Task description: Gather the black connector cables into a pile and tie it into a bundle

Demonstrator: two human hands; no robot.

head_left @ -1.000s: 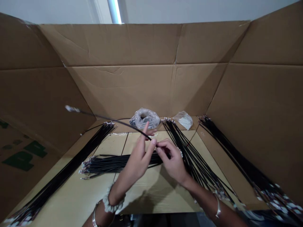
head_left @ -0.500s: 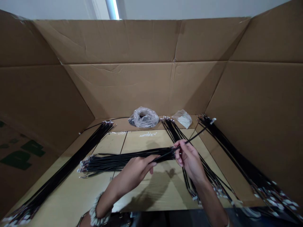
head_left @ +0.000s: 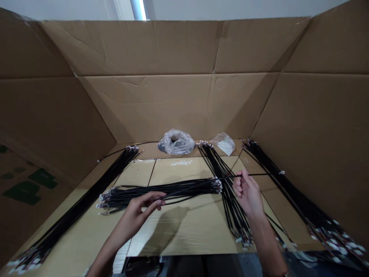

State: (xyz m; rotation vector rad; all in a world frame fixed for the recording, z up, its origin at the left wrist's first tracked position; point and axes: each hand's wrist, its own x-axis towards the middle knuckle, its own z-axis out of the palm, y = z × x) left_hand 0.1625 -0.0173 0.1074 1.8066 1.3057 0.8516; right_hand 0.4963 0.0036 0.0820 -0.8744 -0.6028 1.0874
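A single black cable (head_left: pixel 198 184) stretches between my two hands, above a bundle of black cables (head_left: pixel 184 187) that lies crosswise on the work surface. My right hand (head_left: pixel 249 194) pinches this cable between thumb and fingers. Beyond those fingers the cable sticks out to the right, ending in a white connector (head_left: pixel 281 172). Over the front edge of the bundle, my left hand (head_left: pixel 144 207) has thumb and fingers closed around the same cable farther left. White connectors show at both ends of the bundle.
More black cable bundles lie at the left (head_left: pixel 83 200), under my right forearm (head_left: pixel 230 204) and along the right wall (head_left: pixel 288 192). Two clear plastic bags, a larger one (head_left: pixel 178 142) and a smaller one (head_left: pixel 225 144), sit at the back. Tall cardboard walls (head_left: pixel 161 100) enclose three sides.
My hands have moved apart along the cable, the left one leftward and the right one rightward. The cable's connector end has dropped lower and farther right.
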